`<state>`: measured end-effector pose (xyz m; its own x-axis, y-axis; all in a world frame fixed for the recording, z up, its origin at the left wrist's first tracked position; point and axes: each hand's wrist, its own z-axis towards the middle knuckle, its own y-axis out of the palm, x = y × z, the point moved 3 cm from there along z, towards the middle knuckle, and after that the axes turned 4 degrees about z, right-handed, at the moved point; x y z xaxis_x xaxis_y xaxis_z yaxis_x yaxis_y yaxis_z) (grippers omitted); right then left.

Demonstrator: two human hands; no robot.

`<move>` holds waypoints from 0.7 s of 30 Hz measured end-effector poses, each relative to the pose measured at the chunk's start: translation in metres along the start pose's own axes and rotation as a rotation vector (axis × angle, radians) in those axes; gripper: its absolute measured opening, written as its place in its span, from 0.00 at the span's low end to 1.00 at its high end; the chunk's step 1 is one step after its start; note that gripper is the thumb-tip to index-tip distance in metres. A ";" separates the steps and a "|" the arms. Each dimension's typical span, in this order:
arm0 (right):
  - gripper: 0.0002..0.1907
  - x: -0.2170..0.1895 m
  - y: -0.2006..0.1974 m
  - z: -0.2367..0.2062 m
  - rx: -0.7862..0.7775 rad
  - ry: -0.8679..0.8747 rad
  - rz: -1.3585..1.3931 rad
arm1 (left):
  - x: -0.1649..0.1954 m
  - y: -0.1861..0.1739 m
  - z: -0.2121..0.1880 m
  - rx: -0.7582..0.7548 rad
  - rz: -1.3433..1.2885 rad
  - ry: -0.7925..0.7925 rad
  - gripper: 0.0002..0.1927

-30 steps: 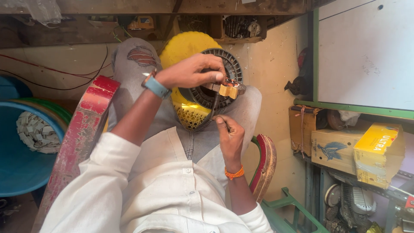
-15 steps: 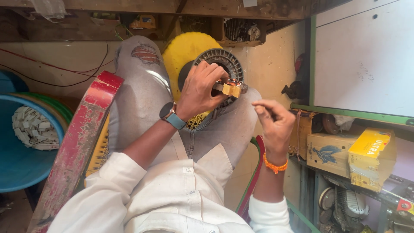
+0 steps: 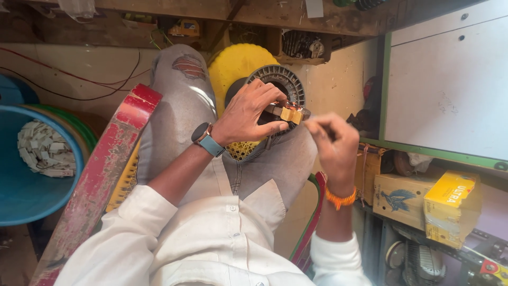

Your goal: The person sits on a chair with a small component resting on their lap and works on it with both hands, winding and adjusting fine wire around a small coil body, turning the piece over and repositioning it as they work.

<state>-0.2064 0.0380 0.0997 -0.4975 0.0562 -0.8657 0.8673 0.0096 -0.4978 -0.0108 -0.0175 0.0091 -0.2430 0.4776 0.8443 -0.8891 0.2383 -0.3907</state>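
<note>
While the person sits with both knees up, the head view shows the left hand point(image 3: 248, 114) resting on a round grey motor stator point(image 3: 278, 90) that lies on the lap, at about 12 o'clock from the chest. Fingers are curled over the ring's inner edge, thumb underneath, clamping it against the jeans point(image 3: 180, 106). A small yellow-tan piece point(image 3: 290, 114) sits on the ring at its 5 o'clock edge, just beside the left fingertips. Behind the stator is a yellow plastic disc point(image 3: 233, 66).

Right hand point(image 3: 329, 145) is raised at 3 o'clock of the stator, apart from it, fingers pinched closed; whether anything thin is held between them cannot be told.

Surroundings: blue tub point(image 3: 32, 175) at 9 o'clock, yellow carton point(image 3: 450, 209) at 4 o'clock.
</note>
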 end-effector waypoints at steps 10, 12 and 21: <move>0.08 0.057 0.033 -0.076 -0.001 0.254 0.118 | 0.005 0.012 0.009 -0.003 0.068 -0.021 0.17; 0.09 0.056 0.022 -0.075 0.085 0.257 0.129 | 0.004 0.014 0.009 -0.003 0.085 0.003 0.18; 0.07 0.011 -0.014 -0.001 0.173 -0.098 -0.048 | 0.001 0.025 -0.002 0.128 0.141 0.129 0.23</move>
<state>-0.2238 0.0390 0.0972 -0.5454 -0.0375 -0.8374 0.8302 -0.1619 -0.5335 -0.0322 -0.0094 -0.0010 -0.3237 0.6050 0.7274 -0.8938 0.0566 -0.4449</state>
